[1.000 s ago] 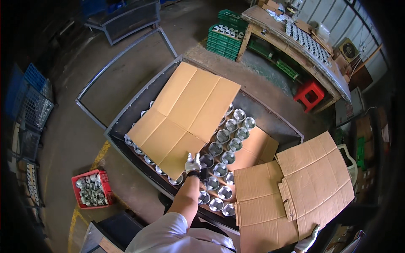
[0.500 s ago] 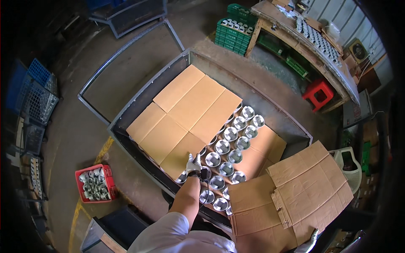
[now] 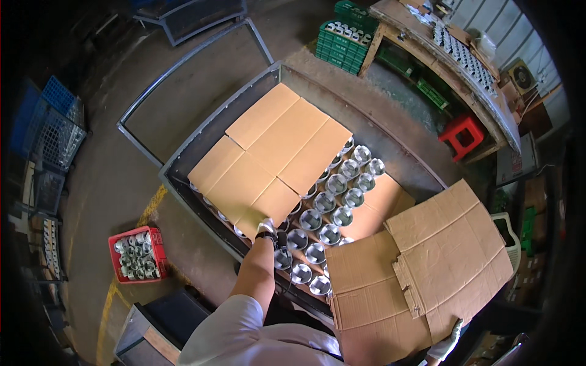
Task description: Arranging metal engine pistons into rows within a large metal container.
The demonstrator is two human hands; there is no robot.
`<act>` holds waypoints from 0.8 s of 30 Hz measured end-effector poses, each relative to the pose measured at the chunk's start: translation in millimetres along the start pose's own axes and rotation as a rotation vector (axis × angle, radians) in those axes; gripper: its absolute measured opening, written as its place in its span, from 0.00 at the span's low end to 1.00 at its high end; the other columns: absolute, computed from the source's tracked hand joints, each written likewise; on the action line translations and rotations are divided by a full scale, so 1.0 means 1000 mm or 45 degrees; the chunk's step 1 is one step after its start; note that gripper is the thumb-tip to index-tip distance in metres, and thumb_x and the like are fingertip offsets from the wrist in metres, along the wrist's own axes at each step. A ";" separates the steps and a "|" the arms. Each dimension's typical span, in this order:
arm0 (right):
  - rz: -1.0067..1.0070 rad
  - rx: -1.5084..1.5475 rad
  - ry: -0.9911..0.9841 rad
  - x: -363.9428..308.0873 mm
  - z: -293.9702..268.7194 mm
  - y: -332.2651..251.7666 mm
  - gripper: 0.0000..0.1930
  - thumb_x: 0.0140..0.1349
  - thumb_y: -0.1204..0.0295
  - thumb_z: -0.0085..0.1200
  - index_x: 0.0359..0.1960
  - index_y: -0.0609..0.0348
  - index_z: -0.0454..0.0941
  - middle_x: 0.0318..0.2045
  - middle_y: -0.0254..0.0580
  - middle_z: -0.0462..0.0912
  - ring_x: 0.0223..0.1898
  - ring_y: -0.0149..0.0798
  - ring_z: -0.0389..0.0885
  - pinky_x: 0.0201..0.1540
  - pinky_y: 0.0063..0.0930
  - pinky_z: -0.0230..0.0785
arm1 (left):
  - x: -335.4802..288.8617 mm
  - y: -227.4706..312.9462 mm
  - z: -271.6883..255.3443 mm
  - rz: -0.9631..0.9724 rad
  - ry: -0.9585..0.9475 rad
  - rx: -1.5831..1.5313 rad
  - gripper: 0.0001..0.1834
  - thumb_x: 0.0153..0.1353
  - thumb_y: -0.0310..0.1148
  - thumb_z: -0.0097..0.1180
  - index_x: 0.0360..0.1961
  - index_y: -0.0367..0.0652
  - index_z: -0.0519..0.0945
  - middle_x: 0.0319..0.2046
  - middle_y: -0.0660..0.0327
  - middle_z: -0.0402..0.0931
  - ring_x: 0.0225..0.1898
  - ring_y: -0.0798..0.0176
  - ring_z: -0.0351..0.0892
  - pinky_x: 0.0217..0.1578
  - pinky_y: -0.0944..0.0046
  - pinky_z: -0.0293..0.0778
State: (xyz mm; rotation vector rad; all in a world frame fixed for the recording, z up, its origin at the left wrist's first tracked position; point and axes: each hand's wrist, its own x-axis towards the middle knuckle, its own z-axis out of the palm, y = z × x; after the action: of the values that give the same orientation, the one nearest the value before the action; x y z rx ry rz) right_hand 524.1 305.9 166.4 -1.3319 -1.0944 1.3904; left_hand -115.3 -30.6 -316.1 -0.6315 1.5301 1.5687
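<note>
here the left hand [image 3: 266, 227] grips the cardboard sheet [image 3: 271, 159] — long axis up-right — right hand [image 3: 447, 344] grips another cardboard sheet [image 3: 421, 274].

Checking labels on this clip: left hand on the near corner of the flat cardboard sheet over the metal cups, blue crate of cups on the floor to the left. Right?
Not quite. The crate of cups on the floor is red, not blue, as the head view shows. The rest holds: the left hand rests on the near corner of the flat cardboard sheet lying over the metal cups.

Left hand [image 3: 266, 228] reaches forward, grip closed; right hand [image 3: 444, 348] low, gloved
</note>
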 end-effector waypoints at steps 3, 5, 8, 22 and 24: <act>0.065 -0.005 -0.142 0.010 0.033 -0.007 0.31 0.65 0.55 0.51 0.62 0.66 0.67 0.61 0.45 0.70 0.61 0.41 0.66 0.67 0.40 0.53 | -0.030 0.024 -0.022 -0.220 0.066 -0.250 0.16 0.61 0.41 0.52 0.45 0.43 0.76 0.41 0.53 0.76 0.36 0.50 0.74 0.38 0.51 0.72; -0.215 -0.313 0.084 -0.015 0.021 -0.004 0.32 0.64 0.54 0.53 0.62 0.66 0.67 0.60 0.45 0.70 0.60 0.41 0.67 0.65 0.40 0.56 | -0.104 0.062 0.081 -0.322 -0.103 -0.344 0.28 0.59 0.49 0.54 0.58 0.48 0.68 0.62 0.48 0.60 0.54 0.32 0.65 0.47 0.29 0.69; -0.114 -0.117 -0.004 -0.004 0.062 0.003 0.31 0.64 0.54 0.53 0.61 0.66 0.68 0.59 0.44 0.71 0.59 0.39 0.68 0.64 0.39 0.58 | -0.191 0.110 0.064 -0.300 -0.335 -0.488 0.20 0.63 0.43 0.53 0.51 0.43 0.71 0.52 0.50 0.71 0.53 0.35 0.69 0.56 0.31 0.64; -0.208 -0.157 -0.639 -0.031 0.275 0.032 0.31 0.71 0.58 0.43 0.65 0.73 0.60 0.66 0.51 0.63 0.68 0.41 0.59 0.72 0.36 0.43 | -0.405 0.073 -0.225 0.133 -0.196 -0.887 0.14 0.65 0.39 0.48 0.45 0.43 0.77 0.47 0.50 0.79 0.48 0.45 0.79 0.48 0.46 0.76; 0.007 0.089 -0.719 -0.041 0.322 0.027 0.30 0.71 0.58 0.44 0.64 0.72 0.60 0.65 0.49 0.65 0.67 0.40 0.60 0.71 0.35 0.46 | -0.421 0.049 -0.256 0.146 -0.164 -1.001 0.15 0.65 0.40 0.47 0.45 0.43 0.77 0.48 0.50 0.79 0.47 0.45 0.79 0.48 0.46 0.76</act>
State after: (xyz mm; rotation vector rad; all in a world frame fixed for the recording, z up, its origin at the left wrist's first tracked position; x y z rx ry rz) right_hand 202.0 255.2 158.3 -0.9073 -1.3851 1.8514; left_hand 15.3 -365.2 24.9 -0.8480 0.8258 2.2601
